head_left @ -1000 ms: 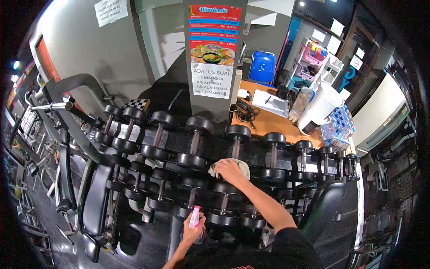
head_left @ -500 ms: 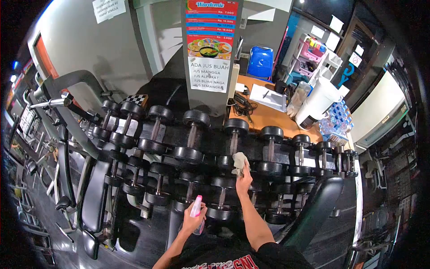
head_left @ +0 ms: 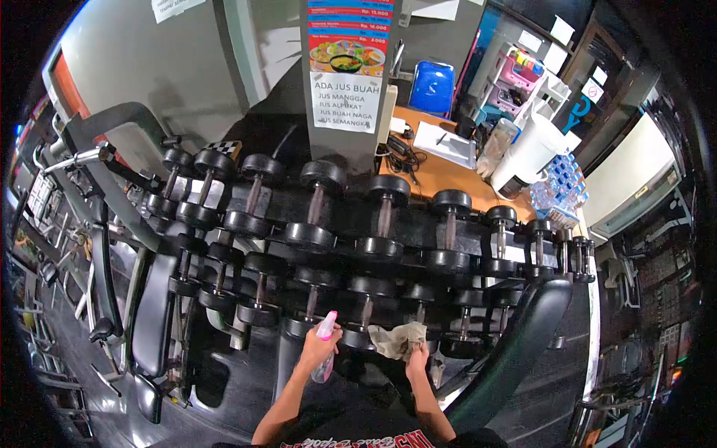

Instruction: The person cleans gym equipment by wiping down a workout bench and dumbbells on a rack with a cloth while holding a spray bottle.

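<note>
The left hand point(head_left: 320, 346) grips a spray bottle point(head_left: 326, 330), long axis and pink top point(head_left: 331, 316) toward the dumbbells point(head_left: 313, 300); apart, the right hand point(head_left: 417, 359) clutches a cloth point(head_left: 396, 340).

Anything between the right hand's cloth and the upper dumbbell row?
Yes: the lower dumbbell row lies between the cloth in the right hand and the upper row. Nothing visible hangs over it, so lifting across looks clear. The left hand, holding a spray bottle, is off left.
</note>
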`<state>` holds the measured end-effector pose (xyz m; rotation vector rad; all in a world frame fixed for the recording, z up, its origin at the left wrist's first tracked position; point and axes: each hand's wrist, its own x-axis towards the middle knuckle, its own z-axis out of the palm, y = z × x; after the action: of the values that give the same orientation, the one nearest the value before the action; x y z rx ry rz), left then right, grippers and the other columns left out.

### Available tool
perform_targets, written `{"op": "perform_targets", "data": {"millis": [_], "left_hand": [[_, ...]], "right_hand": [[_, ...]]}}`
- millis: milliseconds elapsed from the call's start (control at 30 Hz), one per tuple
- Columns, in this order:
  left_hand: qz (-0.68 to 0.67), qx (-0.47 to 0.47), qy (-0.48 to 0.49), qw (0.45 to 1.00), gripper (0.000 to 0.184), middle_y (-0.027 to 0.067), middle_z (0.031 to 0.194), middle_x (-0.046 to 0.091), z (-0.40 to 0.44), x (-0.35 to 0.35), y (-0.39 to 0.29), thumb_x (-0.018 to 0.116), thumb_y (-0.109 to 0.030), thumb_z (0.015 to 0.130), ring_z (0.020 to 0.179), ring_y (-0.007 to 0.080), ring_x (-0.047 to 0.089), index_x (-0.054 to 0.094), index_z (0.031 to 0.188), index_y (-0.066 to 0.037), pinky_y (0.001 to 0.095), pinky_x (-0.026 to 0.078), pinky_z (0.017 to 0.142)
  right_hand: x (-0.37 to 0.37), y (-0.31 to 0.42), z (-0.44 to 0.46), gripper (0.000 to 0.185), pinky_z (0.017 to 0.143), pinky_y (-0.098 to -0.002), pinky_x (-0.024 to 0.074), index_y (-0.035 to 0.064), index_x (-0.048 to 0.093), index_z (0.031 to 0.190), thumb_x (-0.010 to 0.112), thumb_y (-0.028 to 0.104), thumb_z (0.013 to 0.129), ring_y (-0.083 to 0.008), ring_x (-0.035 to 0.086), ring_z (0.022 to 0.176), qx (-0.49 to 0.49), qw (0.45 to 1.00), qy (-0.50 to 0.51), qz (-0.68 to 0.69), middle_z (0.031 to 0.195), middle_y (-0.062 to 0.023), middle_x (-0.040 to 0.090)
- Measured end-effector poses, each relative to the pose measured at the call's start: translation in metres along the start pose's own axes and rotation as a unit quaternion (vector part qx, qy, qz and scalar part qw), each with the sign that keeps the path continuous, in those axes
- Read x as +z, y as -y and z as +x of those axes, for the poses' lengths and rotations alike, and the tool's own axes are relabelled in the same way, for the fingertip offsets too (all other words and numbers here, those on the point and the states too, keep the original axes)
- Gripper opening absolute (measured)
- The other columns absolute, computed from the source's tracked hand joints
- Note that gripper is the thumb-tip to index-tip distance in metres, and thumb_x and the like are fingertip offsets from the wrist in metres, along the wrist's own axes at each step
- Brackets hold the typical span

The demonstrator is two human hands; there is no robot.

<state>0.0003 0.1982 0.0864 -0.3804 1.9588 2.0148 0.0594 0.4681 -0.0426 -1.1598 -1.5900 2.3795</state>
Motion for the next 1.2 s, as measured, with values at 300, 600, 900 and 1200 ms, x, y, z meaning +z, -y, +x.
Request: {"op": "perform_targets", "data": {"millis": [300, 600, 900, 1200], "left_hand": [[0.145, 0.042, 0.030, 0.988, 0.018, 0.0075, 0.063, 0.062, 0.050, 0.026, 0.020, 0.064, -0.019, 0.081, 0.050, 0.0152, 0.061, 0.061, 0.086, -0.003, 0.0304, 0.049, 0.049], [0.209, 0.048, 0.035, 0.976, 0.015, 0.0088, 0.061, 0.062, 0.079, 0.051, 0.032, 0.063, -0.017, 0.081, 0.050, 0.0188, 0.063, 0.061, 0.086, -0.003, 0.0329, 0.050, 0.050], [0.203, 0.027, 0.050, 0.978, 0.015, 0.0116, 0.063, 0.063, 0.097, 0.071, 0.033, 0.063, -0.017, 0.083, 0.049, 0.0196, 0.063, 0.061, 0.089, -0.004, 0.0328, 0.052, 0.049], [0.170, 0.003, 0.026, 0.985, 0.018, 0.0100, 0.068, 0.063, 0.061, 0.048, 0.045, 0.064, -0.016, 0.083, 0.055, 0.0165, 0.063, 0.060, 0.094, -0.002, 0.0280, 0.048, 0.050]], "right_hand": [[-0.035, -0.002, -0.023, 0.039, 0.090, -0.0310, 0.0418, 0.0005, 0.043, 0.132, 0.049, 0.006, 0.094, -0.0182, 0.054, 0.106, -0.081, 0.995, -0.011, 0.050, 0.122, -0.0075, 0.054], [-0.033, 0.014, 0.002, 0.040, 0.091, -0.0324, 0.0434, 0.0051, 0.042, 0.132, 0.050, 0.013, 0.094, -0.0187, 0.053, 0.108, -0.091, 0.990, -0.049, 0.096, 0.122, -0.0050, 0.053], [0.038, 0.025, 0.069, 0.042, 0.092, -0.0277, 0.0389, -0.0054, 0.043, 0.132, 0.044, 0.002, 0.091, -0.0180, 0.052, 0.106, -0.204, 0.964, -0.107, -0.135, 0.123, -0.0108, 0.055], [0.115, -0.003, 0.120, 0.030, 0.101, -0.0461, 0.0366, 0.0102, 0.063, 0.103, 0.056, 0.004, 0.074, -0.0323, 0.048, 0.117, -0.537, 0.649, 0.188, -0.505, 0.117, -0.0115, 0.058]]}}
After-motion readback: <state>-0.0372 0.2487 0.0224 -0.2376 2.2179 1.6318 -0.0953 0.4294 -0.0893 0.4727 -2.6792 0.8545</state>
